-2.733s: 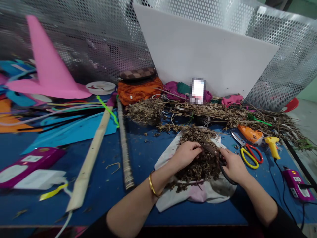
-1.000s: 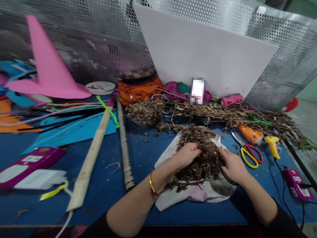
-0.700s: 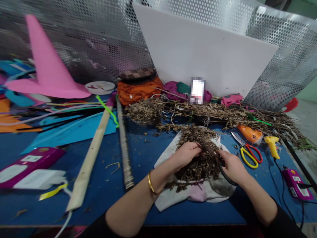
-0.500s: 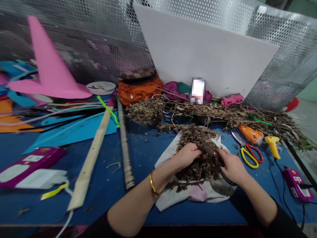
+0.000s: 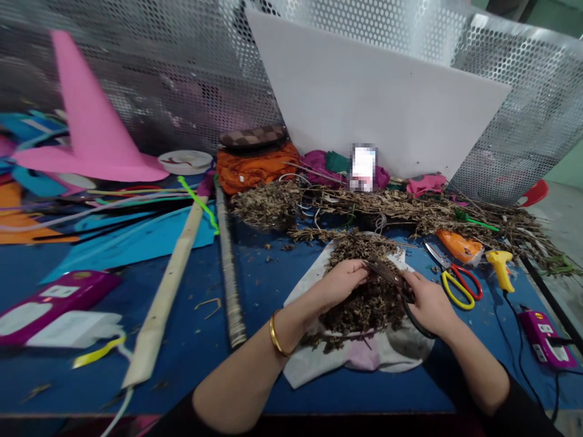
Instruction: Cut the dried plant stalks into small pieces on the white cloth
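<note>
A pile of crumbled brown dried plant (image 5: 364,312) lies on a white cloth (image 5: 304,367) in front of me. My right hand (image 5: 428,306) grips dark scissors (image 5: 385,272) by their black handles, the blades pointing left across the pile. Over the left part of the pile, my left hand (image 5: 348,280) has its fingertips pinched together close to the scissors' tips. Whatever sits in that pinch is too small or too hidden to make out. A gold bangle (image 5: 276,334) circles the left wrist.
Dried stalks (image 5: 410,209) stretch along the back, below a white board (image 5: 382,91). To the right are red-and-yellow-handled scissors (image 5: 458,291), a yellow glue gun (image 5: 501,270) and a purple power box (image 5: 546,340). Leftward lie a wrapped stick (image 5: 231,273), a pale wooden stick (image 5: 166,297) and a pink hat (image 5: 91,121).
My left hand has shifted slightly left and its fingers have loosened a little. The right hand and scissors stay almost in place.
</note>
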Demonstrator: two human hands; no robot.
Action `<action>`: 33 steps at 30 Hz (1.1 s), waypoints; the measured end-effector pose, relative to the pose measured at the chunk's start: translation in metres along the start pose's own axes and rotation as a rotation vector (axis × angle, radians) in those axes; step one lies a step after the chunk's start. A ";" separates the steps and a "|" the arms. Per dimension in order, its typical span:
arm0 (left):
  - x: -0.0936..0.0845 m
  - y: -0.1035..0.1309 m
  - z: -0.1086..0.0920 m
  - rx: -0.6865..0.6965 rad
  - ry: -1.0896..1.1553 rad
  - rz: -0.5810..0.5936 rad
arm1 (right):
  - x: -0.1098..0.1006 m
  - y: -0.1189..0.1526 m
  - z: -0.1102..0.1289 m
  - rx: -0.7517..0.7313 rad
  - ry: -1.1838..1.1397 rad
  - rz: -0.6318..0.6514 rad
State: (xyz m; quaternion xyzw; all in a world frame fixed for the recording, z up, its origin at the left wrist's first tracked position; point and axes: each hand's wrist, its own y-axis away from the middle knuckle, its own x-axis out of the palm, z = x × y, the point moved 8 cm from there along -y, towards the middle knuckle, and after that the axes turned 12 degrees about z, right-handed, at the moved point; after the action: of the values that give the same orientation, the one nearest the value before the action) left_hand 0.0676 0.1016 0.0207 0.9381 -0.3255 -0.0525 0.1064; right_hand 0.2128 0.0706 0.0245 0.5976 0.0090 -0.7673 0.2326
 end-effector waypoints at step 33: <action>-0.006 -0.004 0.009 -0.043 -0.167 -0.036 | 0.009 -0.003 0.001 -0.026 0.036 0.013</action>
State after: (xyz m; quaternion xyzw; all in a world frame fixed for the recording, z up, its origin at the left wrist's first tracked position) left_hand 0.0635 0.1065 0.0108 0.9336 -0.3153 -0.1395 0.0981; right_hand 0.2090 0.0697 0.0155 0.6081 0.0195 -0.7547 0.2452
